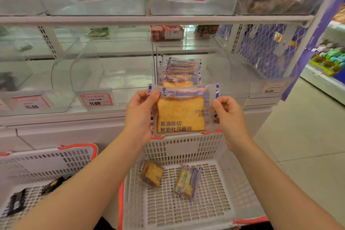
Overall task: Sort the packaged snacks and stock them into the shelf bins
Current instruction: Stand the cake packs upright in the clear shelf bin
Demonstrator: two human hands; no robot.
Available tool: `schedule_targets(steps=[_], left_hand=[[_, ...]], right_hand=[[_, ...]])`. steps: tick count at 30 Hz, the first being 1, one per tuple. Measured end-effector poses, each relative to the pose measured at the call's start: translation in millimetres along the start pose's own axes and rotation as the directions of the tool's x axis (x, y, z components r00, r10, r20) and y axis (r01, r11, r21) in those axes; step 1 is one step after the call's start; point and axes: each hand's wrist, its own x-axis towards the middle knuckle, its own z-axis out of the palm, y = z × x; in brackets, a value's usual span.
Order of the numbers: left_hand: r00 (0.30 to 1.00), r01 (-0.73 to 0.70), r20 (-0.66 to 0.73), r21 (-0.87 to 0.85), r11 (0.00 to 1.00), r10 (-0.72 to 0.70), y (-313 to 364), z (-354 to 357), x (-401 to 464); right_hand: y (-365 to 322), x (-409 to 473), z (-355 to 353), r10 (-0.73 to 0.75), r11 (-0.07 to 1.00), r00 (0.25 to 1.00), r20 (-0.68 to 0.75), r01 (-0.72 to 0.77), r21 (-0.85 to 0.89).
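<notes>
A clear-wrapped toast bread pack (182, 112) with blue trim is held upright in front of the shelf. My left hand (139, 112) pinches its left edge and my right hand (228, 115) pinches its right edge. Just behind it, a clear shelf bin (220, 73) holds several matching bread packs (179, 71) standing in a row. Below, a white plastic basket (186, 201) with orange trim contains two small wrapped cake snacks: one brown (151, 173), one yellow and blue (186, 181).
A second white basket (43, 170) at the lower left holds dark wrapped snacks (17, 203). Clear bins (112, 73) with red price tags line the shelves. A wire mesh panel (265, 48) closes the shelf's right end, with tiled floor beyond.
</notes>
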Motion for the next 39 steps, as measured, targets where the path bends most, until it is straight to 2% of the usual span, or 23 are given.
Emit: schedule_targets(steps=[3, 6, 9, 12, 13, 15, 18, 20, 23, 25, 26, 27, 28, 29, 30, 31, 33, 35, 36, 37, 39], left_hand=[[0.999, -0.047, 0.026, 0.013, 0.999, 0.047, 14, 9, 1], [0.991, -0.120, 0.069, 0.023, 0.992, 0.118, 30, 21, 3], [0.960, -0.270, 0.110, 0.109, 0.957, 0.258, 46, 27, 12], [0.936, -0.350, 0.103, 0.316, 0.882, 0.335, 46, 22, 24], [0.940, -0.339, 0.103, 0.401, 0.851, 0.326, 42, 19, 27], [0.964, -0.265, 0.144, 0.531, 0.805, 0.222, 32, 12, 34], [0.975, -0.167, 0.218, 0.625, 0.762, 0.035, 18, 4, 40], [0.961, -0.169, 0.276, 0.638, 0.751, -0.017, 11, -1, 39], [0.921, -0.243, 0.387, 0.647, 0.723, -0.037, 0, -6, 35], [0.902, -0.260, 0.429, 0.626, 0.736, -0.046, -3, -7, 34], [0.899, -0.267, 0.436, 0.610, 0.746, -0.035, -4, -8, 34], [0.902, -0.276, 0.432, 0.604, 0.748, -0.016, -5, -8, 35], [0.906, -0.289, 0.424, 0.610, 0.738, 0.004, -6, -8, 36], [0.909, -0.299, 0.416, 0.622, 0.724, 0.018, -6, -9, 37], [0.911, -0.303, 0.411, 0.629, 0.716, 0.025, -6, -9, 38], [0.912, -0.303, 0.410, 0.628, 0.716, 0.027, -6, -9, 39], [0.913, -0.295, 0.406, 0.622, 0.725, 0.023, -6, -10, 41], [0.916, -0.290, 0.401, 0.620, 0.729, 0.023, -7, -12, 41], [0.916, -0.293, 0.399, 0.617, 0.730, 0.030, -8, -12, 42], [0.918, -0.297, 0.394, 0.616, 0.729, 0.041, -9, -14, 42], [0.927, -0.293, 0.370, 0.619, 0.729, 0.059, -13, -17, 42]], right_hand=[[-8, 5, -2, 0.067, 0.995, 0.961, 0.267, -0.084, 0.052], [-23, 12, -2, -0.006, 1.000, 0.914, 0.406, 0.003, 0.008], [-47, 25, -2, -0.105, 0.994, 0.912, 0.397, 0.107, 0.016], [-68, 44, -2, -0.173, 0.984, 0.953, 0.248, 0.161, 0.070], [-72, 51, -2, -0.160, 0.985, 0.968, 0.193, 0.146, 0.087], [-76, 65, -3, -0.087, 0.994, 0.988, 0.131, 0.078, 0.072], [-70, 83, 2, 0.093, 0.993, 0.975, 0.200, -0.078, -0.084], [-60, 89, 10, 0.206, 0.964, 0.945, 0.254, -0.151, -0.221], [-45, 99, 21, 0.311, 0.924, 0.922, 0.230, -0.236, -0.301], [-40, 107, 24, 0.389, 0.844, 0.899, 0.203, -0.259, -0.470], [-39, 110, 25, 0.450, 0.730, 0.873, 0.188, -0.238, -0.640], [-40, 110, 26, 0.514, 0.572, 0.841, 0.167, -0.190, -0.798], [-40, 109, 28, 0.559, 0.424, 0.816, 0.146, -0.130, -0.896], [-40, 108, 31, 0.576, 0.351, 0.804, 0.147, -0.080, -0.933], [-39, 108, 34, 0.576, 0.354, 0.801, 0.166, -0.061, -0.933], [-38, 108, 37, 0.574, 0.411, 0.796, 0.191, -0.078, -0.908], [-38, 107, 40, 0.580, 0.598, 0.768, 0.271, -0.175, -0.782], [-37, 106, 36, 0.571, 0.693, 0.754, 0.324, -0.230, -0.683], [-37, 105, 33, 0.539, 0.699, 0.779, 0.322, -0.199, -0.687], [-38, 105, 29, 0.467, 0.669, 0.830, 0.304, -0.107, -0.736], [-39, 100, 25, 0.189, 0.517, 0.944, 0.271, 0.139, -0.845]])
